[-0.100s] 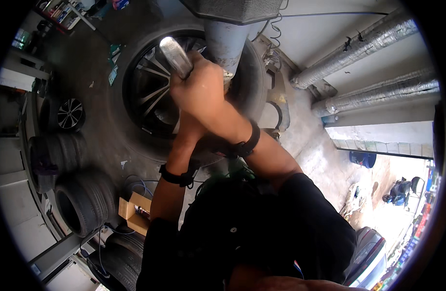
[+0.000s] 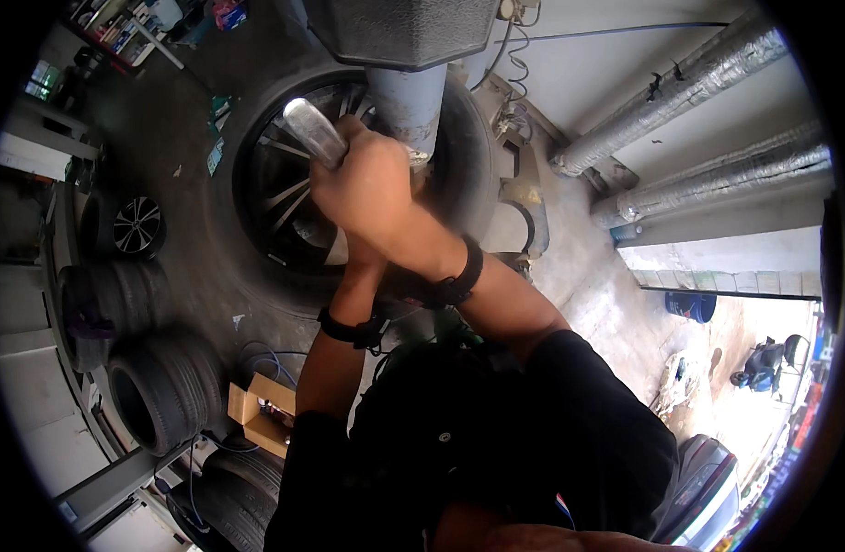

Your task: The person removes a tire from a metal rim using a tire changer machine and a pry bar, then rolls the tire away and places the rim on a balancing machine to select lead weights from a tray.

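Note:
My right hand point(image 2: 367, 189) is closed round a polished metal bar point(image 2: 312, 129), whose rounded end points up and to the left. My left hand point(image 2: 360, 247) sits beneath it, largely covered, its fingers hidden. Both hands are over a large tyre point(image 2: 468, 184) on a black and silver spoked wheel point(image 2: 275, 198). Just beyond them rises a scuffed grey-blue column point(image 2: 399, 106) under a dark, angular machine part point(image 2: 404, 28). The bar's lower part is hidden by my hands.
Stacked tyres point(image 2: 165, 396) line the left, near a spoked wheel point(image 2: 139, 225) and an open cardboard box point(image 2: 243, 409). Coiled hoses point(image 2: 520, 60) hang beside the column. Foil-wrapped pipes point(image 2: 671, 101) run along the right wall. A blue bucket point(image 2: 691, 305) and a scooter point(image 2: 767, 363) are lower right.
In the picture, my hands and the bar sit a little lower and further left, while the column and machine part appear shifted down and left. My right hand keeps its grip.

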`<action>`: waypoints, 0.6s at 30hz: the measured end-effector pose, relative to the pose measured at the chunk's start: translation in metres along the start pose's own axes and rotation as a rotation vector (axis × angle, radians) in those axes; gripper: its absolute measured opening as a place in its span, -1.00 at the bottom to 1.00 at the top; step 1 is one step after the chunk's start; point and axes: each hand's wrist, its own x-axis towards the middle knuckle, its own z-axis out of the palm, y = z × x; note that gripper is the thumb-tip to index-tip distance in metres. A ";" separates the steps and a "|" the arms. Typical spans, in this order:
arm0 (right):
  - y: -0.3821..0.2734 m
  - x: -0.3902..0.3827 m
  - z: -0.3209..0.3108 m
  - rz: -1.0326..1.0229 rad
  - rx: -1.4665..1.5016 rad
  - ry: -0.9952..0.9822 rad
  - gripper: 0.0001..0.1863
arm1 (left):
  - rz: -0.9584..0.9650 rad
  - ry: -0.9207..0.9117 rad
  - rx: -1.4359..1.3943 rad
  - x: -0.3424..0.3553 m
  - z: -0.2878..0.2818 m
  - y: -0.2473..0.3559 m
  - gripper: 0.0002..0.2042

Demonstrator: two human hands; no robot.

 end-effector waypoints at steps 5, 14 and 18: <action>0.019 -0.006 -0.077 -0.163 0.302 -0.415 -0.73 | 0.111 0.541 -0.330 0.008 0.032 -0.005 -0.75; 0.439 -0.106 -0.063 1.686 1.300 -0.014 -0.27 | -0.278 0.604 -0.519 0.023 0.052 0.029 -0.68; 0.365 -0.126 0.005 1.206 1.557 -0.205 -0.27 | -0.266 0.652 -0.498 0.013 0.035 0.032 -0.63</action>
